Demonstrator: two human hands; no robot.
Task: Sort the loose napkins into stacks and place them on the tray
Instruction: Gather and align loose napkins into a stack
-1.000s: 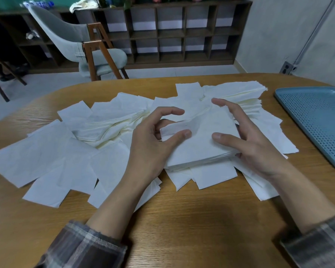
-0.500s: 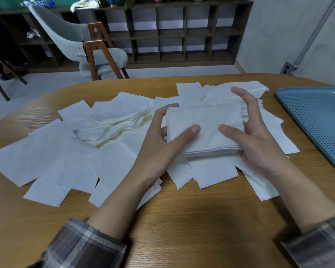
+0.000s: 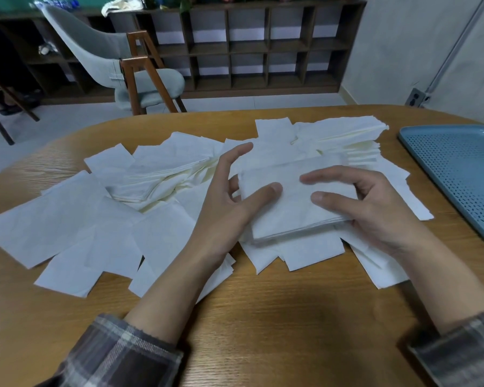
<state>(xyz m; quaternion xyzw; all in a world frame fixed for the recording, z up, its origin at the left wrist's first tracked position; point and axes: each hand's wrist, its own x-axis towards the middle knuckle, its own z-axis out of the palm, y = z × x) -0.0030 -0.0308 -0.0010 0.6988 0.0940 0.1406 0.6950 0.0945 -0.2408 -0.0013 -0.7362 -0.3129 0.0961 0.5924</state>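
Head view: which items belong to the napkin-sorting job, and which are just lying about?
Job: napkin stack, gripped by left hand and right hand; loose napkins; blue tray.
Lying about: grey chair; shelf unit; wall socket.

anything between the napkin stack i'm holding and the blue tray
Nothing visible does. Only flat loose napkins and bare table lie between the napkin stack, held by left hand and right hand, and the tray.

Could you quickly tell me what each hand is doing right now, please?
Left hand: holds the napkin stack, thumb on top.
Right hand: grips the napkin stack's right edge.
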